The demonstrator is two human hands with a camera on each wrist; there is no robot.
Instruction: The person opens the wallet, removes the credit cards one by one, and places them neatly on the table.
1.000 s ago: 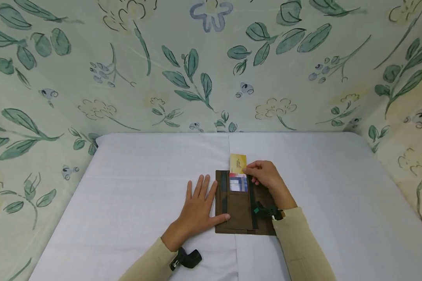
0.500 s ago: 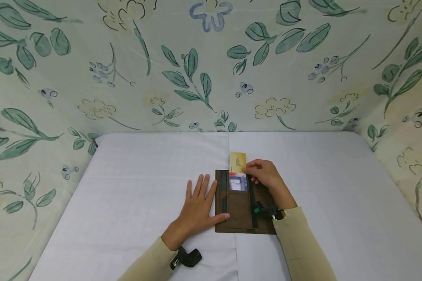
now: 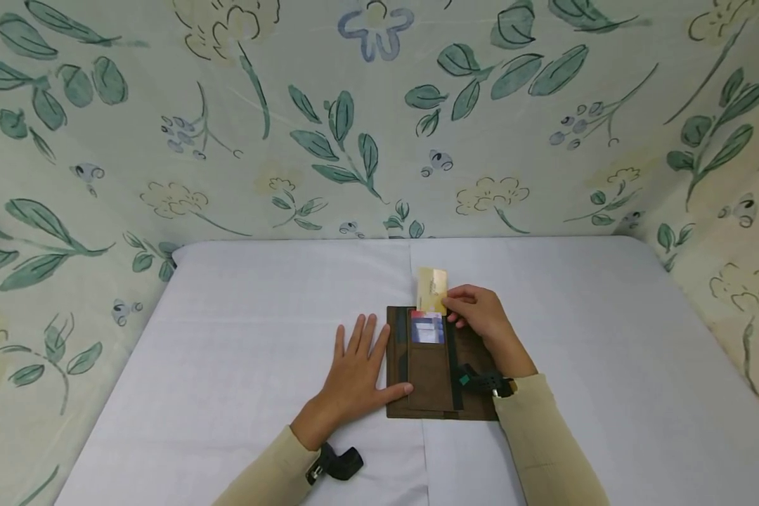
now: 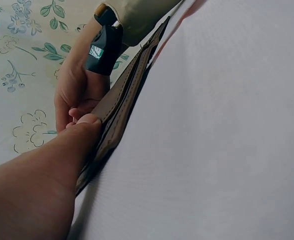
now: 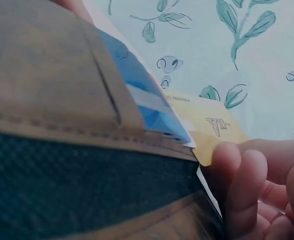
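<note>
A brown leather wallet (image 3: pixel 429 379) with dark strips lies open on the white cloth. A blue-and-white card (image 3: pixel 427 328) sits in its upper pocket, partly showing. Above that stands a yellow card (image 3: pixel 431 287); "VIP" lettering is visible on it in the right wrist view. My right hand (image 3: pixel 481 316) pinches the yellow card's right edge between thumb and fingers. In the right wrist view, part of the yellow card (image 5: pixel 214 122) passes behind the blue card (image 5: pixel 147 105). My left hand (image 3: pixel 357 372) lies with fingers spread beside the wallet, its thumb resting on the left part.
A white cloth (image 3: pixel 259 302) covers the table around the wallet. Behind it hangs a floral-patterned curtain (image 3: pixel 253 169). Each wrist wears a black camera, and the right forearm passes over the wallet's right side.
The yellow card has shifted slightly up and to the right with my right hand, its face catching more light. My left hand and the wallet have stayed in place.
</note>
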